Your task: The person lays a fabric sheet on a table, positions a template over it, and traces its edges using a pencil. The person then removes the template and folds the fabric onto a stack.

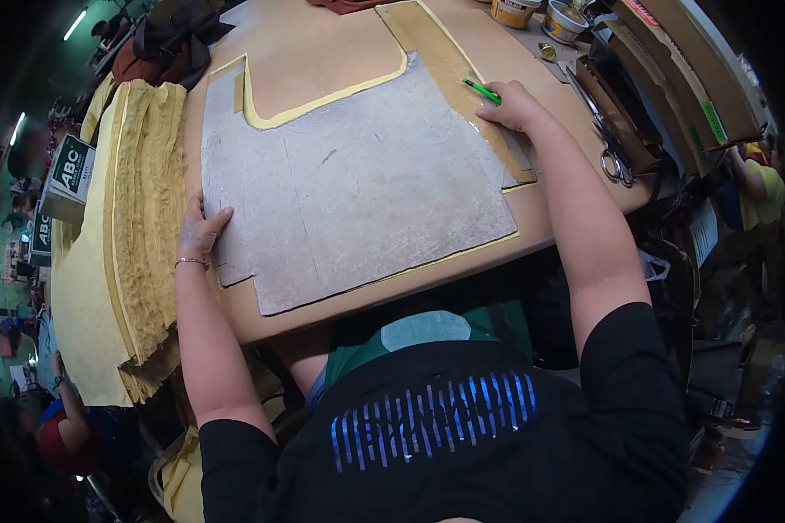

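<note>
A large grey pattern board [349,192] with a deep cutout at its far side lies flat over yellow material [323,112], whose edge shows along the cutout and the near side. Brown strips [449,74] cover its right part. My left hand [202,231] rests at the board's left edge, thumb spread onto the surface and fingers apart. At the right edge, my right hand [515,106] is closed around a green pen [482,91], its tip pointing left above the brown strip.
A thick stack of yellow material [139,218] hangs by the table's left side. Scissors [615,161] and cardboard boxes [672,78] sit at the right, two tubs [565,22] at the back. Dark and rust cloth [161,52] lies back left. Other people are in the background.
</note>
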`<state>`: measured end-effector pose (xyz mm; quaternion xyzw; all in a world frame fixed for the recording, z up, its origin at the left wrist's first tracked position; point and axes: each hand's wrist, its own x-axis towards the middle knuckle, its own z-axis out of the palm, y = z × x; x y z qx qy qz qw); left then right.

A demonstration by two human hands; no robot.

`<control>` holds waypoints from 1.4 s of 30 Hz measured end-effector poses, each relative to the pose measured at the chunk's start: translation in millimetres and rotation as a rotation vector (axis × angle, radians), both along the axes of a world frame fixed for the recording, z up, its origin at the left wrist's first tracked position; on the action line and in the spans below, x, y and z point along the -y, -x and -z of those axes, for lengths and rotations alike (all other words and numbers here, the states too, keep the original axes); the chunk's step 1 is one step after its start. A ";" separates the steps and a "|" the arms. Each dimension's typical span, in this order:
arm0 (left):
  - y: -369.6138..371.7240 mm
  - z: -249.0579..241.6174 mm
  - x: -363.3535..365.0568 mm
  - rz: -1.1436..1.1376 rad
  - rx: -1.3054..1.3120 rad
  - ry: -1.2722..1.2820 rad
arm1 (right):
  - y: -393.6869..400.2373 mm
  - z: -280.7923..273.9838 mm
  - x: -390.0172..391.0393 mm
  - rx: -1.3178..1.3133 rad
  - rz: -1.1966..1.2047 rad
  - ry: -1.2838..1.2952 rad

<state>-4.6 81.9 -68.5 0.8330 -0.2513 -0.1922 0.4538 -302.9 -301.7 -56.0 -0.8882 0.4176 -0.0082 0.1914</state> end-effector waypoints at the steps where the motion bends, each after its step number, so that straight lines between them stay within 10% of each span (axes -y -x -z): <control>1: 1.3 -1.0 -0.6 -0.011 0.006 -0.004 | 1.4 -1.8 -1.7 0.006 0.000 0.004; 42: -16.6 -2.5 -15.5 0.221 0.431 -0.354 | 12.3 34.5 35.7 0.142 -0.116 0.138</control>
